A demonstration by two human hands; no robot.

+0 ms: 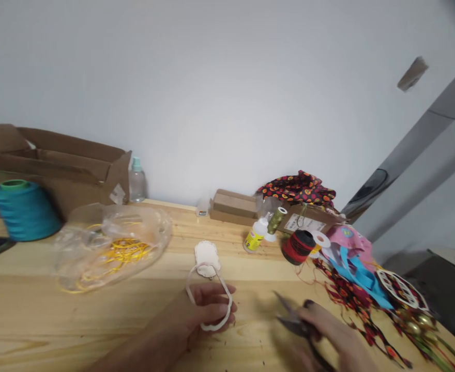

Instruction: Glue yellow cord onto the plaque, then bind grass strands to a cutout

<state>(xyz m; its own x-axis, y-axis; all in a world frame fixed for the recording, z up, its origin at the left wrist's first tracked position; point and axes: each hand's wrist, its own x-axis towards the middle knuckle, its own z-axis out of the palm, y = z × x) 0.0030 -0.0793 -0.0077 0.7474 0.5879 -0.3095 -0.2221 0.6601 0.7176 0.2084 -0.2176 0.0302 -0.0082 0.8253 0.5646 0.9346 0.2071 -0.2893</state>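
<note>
Pale wall behind, pine surface below, craft stuff strewn along the back. L hand was closed, fingers curled through a white loop of soft trim, and the loop's top end reached a white padded oval lying just past the hand. Can't tell if they were joined. R hand gripped small scissors, blurred, blades pointing left. Loop looked light, floppy, prob. easy to bend, so likely best pinched close to where it's worked; oval prob. soft too, best held by its edge. Clear plastic bag held tangled yellow cord. Open cardboard box at back left, contents not visible; small brown box looked closed. Glue bottle and red/black spool stood near blue ribbons.
</note>
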